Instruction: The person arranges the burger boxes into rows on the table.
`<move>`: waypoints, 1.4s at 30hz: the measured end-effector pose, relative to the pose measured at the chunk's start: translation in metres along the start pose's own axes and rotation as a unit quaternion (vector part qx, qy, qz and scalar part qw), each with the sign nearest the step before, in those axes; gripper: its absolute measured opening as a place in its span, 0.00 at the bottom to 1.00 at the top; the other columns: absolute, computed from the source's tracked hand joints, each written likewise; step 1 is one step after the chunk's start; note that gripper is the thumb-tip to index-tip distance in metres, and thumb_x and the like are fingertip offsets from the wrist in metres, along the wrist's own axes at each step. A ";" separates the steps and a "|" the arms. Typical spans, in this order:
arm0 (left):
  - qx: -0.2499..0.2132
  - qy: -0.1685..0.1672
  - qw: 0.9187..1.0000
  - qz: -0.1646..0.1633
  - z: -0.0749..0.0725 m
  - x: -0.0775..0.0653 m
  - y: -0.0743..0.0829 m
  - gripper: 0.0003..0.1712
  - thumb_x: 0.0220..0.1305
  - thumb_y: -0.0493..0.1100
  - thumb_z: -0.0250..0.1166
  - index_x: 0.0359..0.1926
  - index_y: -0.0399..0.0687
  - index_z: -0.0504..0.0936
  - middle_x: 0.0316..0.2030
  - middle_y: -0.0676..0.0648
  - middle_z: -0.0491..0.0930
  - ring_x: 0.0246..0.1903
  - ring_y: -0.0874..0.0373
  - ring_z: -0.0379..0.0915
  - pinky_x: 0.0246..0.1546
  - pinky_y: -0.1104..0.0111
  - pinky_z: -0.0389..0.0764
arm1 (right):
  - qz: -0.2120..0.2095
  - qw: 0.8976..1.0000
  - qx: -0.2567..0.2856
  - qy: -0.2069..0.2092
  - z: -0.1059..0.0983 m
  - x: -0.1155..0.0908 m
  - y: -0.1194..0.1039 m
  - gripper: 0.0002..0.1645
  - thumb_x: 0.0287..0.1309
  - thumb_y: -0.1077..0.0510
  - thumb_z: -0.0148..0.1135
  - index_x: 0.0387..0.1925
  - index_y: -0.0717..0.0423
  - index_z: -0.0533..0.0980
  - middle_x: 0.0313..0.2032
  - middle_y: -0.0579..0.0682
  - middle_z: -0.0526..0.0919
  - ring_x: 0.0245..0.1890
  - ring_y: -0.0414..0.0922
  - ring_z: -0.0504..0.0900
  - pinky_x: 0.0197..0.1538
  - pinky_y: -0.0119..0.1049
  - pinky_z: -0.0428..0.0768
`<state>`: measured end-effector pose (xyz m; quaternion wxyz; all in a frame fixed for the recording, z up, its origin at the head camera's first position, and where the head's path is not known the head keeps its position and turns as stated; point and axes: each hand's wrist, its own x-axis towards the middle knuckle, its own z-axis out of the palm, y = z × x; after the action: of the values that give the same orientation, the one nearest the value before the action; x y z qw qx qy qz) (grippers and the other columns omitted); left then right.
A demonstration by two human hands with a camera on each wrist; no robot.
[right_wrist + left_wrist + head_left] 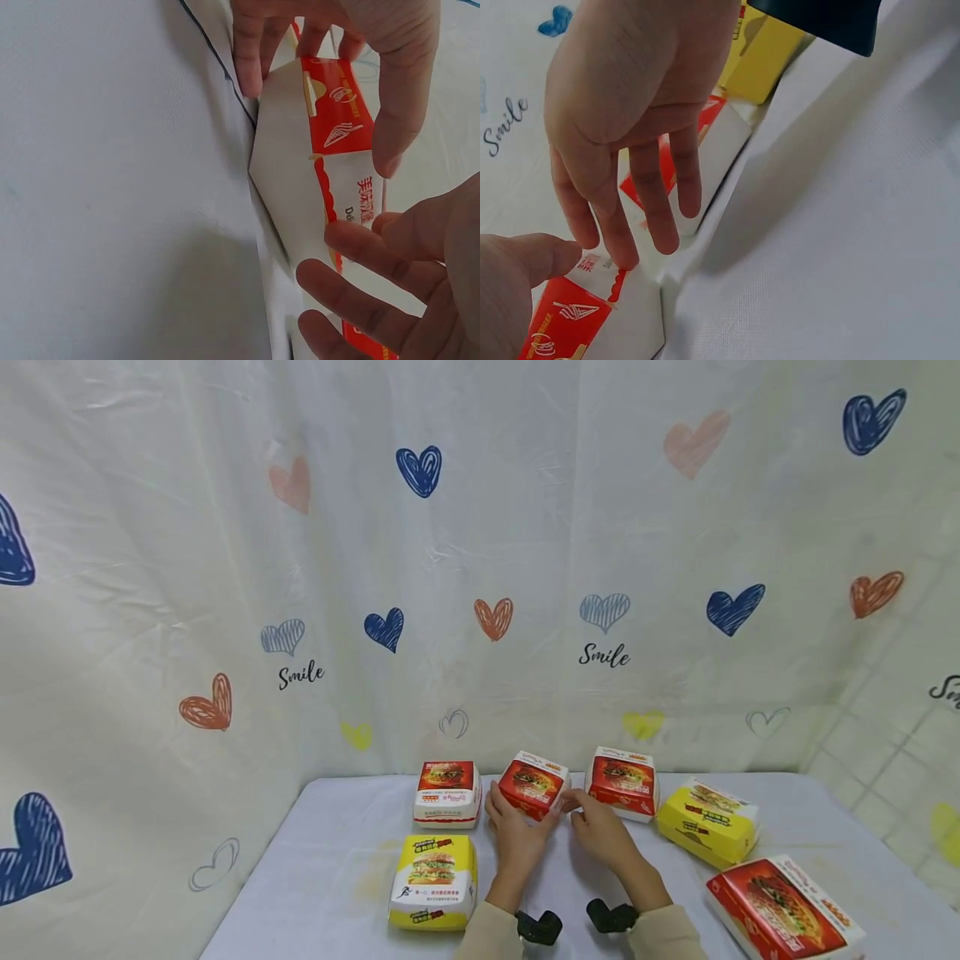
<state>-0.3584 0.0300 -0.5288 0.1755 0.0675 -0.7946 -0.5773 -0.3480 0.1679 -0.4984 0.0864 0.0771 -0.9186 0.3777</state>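
Note:
Both hands are at a red and white burger box (pixel 531 787) near the back of the table. My left hand (pixel 517 837) grips it, its fingers along one side and the thumb along the other. My right hand (pixel 603 837) reaches the box's near right corner. In the right wrist view, the right thumb and index finger pinch the white end panel of the box (pixel 341 112) at its scalloped lid edge, and the other fingers are extended. The left wrist view shows the left thumb (pixel 525 262) over the same box (pixel 574 315), which has printed pictures and lettering.
Red and white boxes stand on either side, left (pixel 447 802) and right (pixel 622 781). Yellow boxes sit at left front (pixel 432 893) and right (pixel 708 822). Another red box (pixel 783 910) lies at the right front. A heart-printed curtain (pixel 525 543) hangs behind the white table (pixel 315 877).

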 end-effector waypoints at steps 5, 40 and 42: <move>0.001 0.006 1.000 0.005 0.000 0.001 -0.003 0.67 0.50 0.47 0.81 0.80 0.38 0.45 0.75 0.31 0.50 0.71 0.30 0.53 0.67 0.36 0.67 | 0.002 1.000 0.006 -0.003 -0.002 0.000 -0.002 0.18 0.67 0.66 0.56 0.57 0.56 0.77 0.42 0.51 0.88 0.36 0.43 0.81 0.41 0.41 0.81; 0.045 -0.061 0.997 0.022 -0.009 0.003 -0.002 0.64 0.51 0.48 0.81 0.78 0.40 0.48 0.73 0.34 0.56 0.69 0.32 0.60 0.65 0.37 0.71 | 0.012 1.000 0.026 -0.009 -0.001 0.004 0.011 0.40 0.69 0.63 0.57 0.76 0.66 0.55 0.72 0.68 0.63 0.48 0.52 0.81 0.53 0.50 0.84; 0.038 -0.066 0.997 0.018 -0.009 0.004 -0.002 0.64 0.52 0.47 0.80 0.79 0.41 0.47 0.74 0.34 0.55 0.70 0.33 0.59 0.66 0.38 0.70 | 0.011 1.000 0.028 -0.008 -0.001 0.005 0.012 0.39 0.68 0.63 0.57 0.76 0.65 0.55 0.71 0.68 0.64 0.46 0.51 0.81 0.49 0.48 0.85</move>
<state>-0.3593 0.0201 -0.5272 0.1302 0.0212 -0.8272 -0.5462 -0.3547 0.1766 -0.5044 0.0723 0.0727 -0.9092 0.4036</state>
